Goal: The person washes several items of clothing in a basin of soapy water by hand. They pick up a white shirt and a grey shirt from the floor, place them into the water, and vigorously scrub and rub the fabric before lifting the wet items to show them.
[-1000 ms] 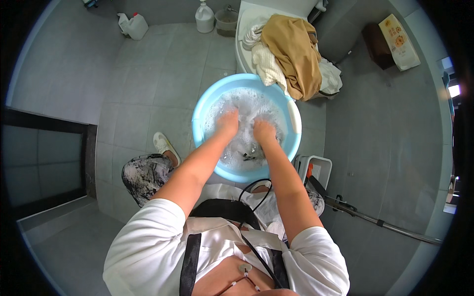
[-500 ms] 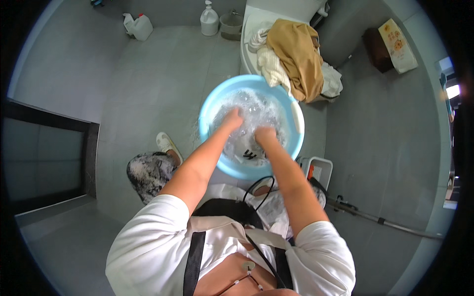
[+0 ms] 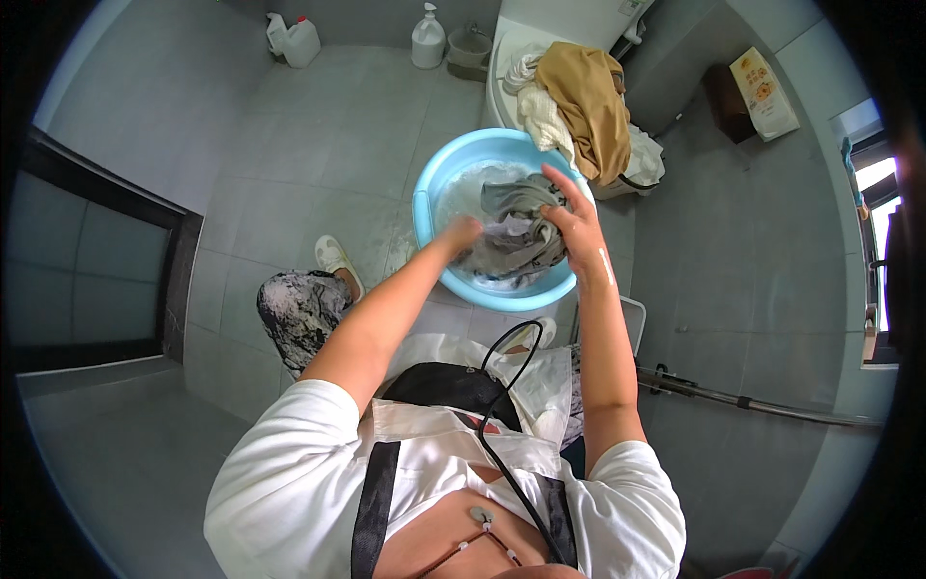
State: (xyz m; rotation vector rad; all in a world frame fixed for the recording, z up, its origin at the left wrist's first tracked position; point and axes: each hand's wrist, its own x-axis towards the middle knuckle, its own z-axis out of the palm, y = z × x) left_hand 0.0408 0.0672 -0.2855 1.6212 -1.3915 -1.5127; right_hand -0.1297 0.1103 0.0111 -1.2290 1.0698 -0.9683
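A pale blue basin [image 3: 511,302] on the floor holds foamy water and a wet, bunched grey garment [image 3: 526,253]. On the right side of the basin, my right hand [image 3: 582,232] has the garment between its thumb and fingers. One finger stretches out toward the far rim, and some foam clings to the wrist. My left hand [image 3: 461,234] is at the garment's left edge, over the basin. It looks rounded but is smeared by motion, so its grip does not show clearly.
Beyond the basin, a tan garment [image 3: 584,101] and a cream knit [image 3: 542,118] lie on the white toilet [image 3: 497,72]. A pump bottle [image 3: 428,41], a small bucket [image 3: 470,48] and a white jug [image 3: 301,43] stand along the wall. A metal pole [image 3: 714,394] extends at right.
The grey garment has come up out of the foam, where mostly a dark print showed before. My right hand has risen and moved right, its fingers spreading. The basin appears shifted right in view.
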